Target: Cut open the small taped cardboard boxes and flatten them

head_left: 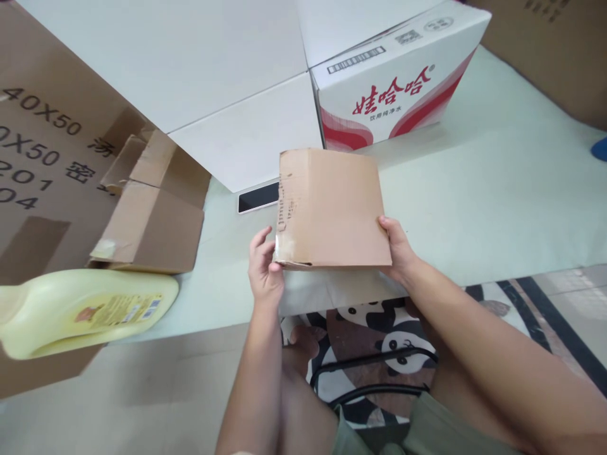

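A small brown cardboard box (339, 212) is held up between my hands above the pale green tabletop, with torn, rough cardboard and dark print along its left edge. My right hand (401, 253) grips its lower right edge, thumb on the front face and the other fingers hidden behind. At the lower left corner is my left hand (266, 268), its thumb against the corner and its fingers bent along the left side. Behind the box lies a phone (257, 198), partly covered by it.
White cartons (251, 136) stand at the back, one with red lettering (391, 95). To the left are an opened cardboard box (154, 221), a large printed carton (42, 158) and a yellow bottle (99, 309) lying near the table edge (208, 322). A blue object (600, 150) shows far right.
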`<action>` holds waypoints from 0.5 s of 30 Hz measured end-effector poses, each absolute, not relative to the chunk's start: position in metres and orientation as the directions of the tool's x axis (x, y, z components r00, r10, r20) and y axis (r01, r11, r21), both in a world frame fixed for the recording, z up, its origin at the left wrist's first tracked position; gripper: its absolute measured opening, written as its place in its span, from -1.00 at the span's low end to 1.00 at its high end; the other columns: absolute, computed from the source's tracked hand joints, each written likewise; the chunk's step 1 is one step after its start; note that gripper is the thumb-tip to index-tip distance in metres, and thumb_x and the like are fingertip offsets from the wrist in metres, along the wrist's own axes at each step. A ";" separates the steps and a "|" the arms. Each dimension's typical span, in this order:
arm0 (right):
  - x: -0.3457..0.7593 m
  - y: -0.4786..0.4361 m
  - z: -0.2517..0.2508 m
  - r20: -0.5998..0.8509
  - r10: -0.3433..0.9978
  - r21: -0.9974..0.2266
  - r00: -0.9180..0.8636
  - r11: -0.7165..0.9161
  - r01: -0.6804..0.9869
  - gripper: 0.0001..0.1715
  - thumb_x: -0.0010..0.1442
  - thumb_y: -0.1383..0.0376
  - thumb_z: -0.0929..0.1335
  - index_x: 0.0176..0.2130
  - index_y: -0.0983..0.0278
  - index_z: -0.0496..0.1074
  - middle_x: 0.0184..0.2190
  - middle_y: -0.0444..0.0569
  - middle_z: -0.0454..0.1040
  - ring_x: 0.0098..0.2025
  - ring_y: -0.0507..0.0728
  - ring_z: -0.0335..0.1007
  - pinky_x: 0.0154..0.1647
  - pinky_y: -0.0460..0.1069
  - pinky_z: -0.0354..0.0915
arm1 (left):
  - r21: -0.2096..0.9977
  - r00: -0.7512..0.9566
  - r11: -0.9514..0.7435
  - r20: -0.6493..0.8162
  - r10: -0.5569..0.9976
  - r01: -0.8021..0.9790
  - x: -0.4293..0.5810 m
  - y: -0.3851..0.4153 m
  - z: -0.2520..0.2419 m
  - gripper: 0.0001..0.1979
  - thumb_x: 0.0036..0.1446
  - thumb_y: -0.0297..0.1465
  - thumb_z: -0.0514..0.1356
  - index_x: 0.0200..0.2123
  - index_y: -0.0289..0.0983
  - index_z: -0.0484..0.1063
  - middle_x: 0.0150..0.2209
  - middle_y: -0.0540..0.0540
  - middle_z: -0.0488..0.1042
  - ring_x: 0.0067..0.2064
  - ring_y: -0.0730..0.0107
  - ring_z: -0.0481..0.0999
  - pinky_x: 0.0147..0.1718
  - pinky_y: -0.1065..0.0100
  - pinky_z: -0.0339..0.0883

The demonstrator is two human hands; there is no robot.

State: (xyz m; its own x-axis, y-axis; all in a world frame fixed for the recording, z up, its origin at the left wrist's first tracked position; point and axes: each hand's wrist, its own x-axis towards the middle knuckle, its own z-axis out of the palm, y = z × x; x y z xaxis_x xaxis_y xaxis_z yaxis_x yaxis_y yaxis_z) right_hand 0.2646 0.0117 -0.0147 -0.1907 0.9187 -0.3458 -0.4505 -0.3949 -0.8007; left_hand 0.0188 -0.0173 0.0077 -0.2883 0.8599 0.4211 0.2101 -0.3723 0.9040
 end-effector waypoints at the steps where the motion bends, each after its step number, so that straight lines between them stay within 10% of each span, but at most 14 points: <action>1: 0.265 0.012 -0.015 -0.347 0.919 -0.805 -0.188 -0.395 -0.443 -0.27 0.03 -0.29 0.32 -0.05 0.15 0.42 -0.13 0.09 0.64 0.11 0.45 0.52 0.07 0.33 0.46 | 0.877 -0.270 -0.400 0.467 0.842 0.268 0.022 -0.022 0.009 -0.48 0.01 0.16 0.31 -0.28 -0.18 0.63 0.03 -0.21 0.53 0.28 -0.02 0.38 0.31 0.01 0.16; 8: 0.271 0.013 -0.020 -0.328 0.933 -0.840 -0.145 -0.359 -0.408 -0.28 0.10 -0.27 0.27 -0.01 0.16 0.44 -0.16 0.07 0.64 0.06 0.40 0.54 0.02 0.26 0.47 | 0.915 0.054 -0.317 0.314 0.948 0.248 0.031 -0.044 0.045 -0.82 0.08 -0.36 0.40 -0.20 -0.20 0.67 -0.29 -0.14 0.58 -0.24 0.14 0.55 -0.11 0.18 0.42; 15: 0.273 0.018 -0.025 -0.320 0.921 -0.872 -0.221 -0.378 -0.313 -0.23 0.11 -0.34 0.21 -0.05 0.15 0.46 -0.32 0.07 0.64 -0.13 0.36 0.60 -0.12 0.23 0.50 | 0.909 0.011 -0.141 0.149 0.989 0.393 0.019 -0.031 0.066 -0.80 -0.02 -0.45 0.41 -0.25 -0.19 0.65 -0.09 -0.20 0.60 0.05 -0.06 0.50 0.12 0.09 0.25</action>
State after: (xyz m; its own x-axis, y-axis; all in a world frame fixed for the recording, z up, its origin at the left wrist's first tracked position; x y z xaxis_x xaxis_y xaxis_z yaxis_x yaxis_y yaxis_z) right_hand 0.2733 0.0176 -0.0248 -0.2211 0.9212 -0.3200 -0.3125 -0.3778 -0.8716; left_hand 0.0194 -0.0312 0.0662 0.0109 0.9888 0.1488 0.3931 -0.1410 0.9086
